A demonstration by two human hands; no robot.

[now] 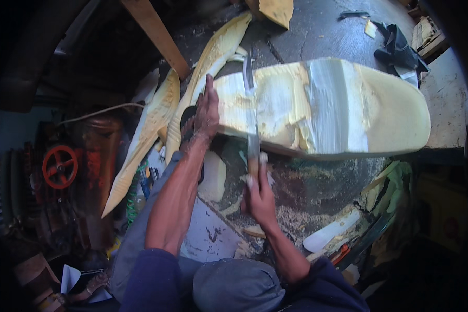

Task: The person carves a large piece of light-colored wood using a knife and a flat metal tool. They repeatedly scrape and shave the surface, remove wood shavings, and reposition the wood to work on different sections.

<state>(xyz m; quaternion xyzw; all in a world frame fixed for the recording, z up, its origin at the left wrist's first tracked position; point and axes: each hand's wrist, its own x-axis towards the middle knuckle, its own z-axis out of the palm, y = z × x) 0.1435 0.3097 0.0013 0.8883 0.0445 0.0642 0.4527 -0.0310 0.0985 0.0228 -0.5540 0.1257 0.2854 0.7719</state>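
While the long yellowish foam block [395, 106] lies crosswise on the dark worktop [312, 179], the left hand [205, 117] rests against its left end, fingers extended and closed around nothing. The fingers of the right hand [260, 197] are wrapped around the handle of a long knife [252, 122], just below the block's near edge. The blade runs across the block near that left end, its tip reaching past the far edge; whether it sits in the foam or only on the surface, I cannot tell. A pale, shiny band crosses the block's middle, with rough, torn-looking foam beside it.

Left of the block lie two long, curved foam strips, a longer one [216, 54] and a shorter one [145, 132]. A black cloth-like item [398, 49] lies beyond the right half, and a flat white piece [330, 231] rests nearer the person.
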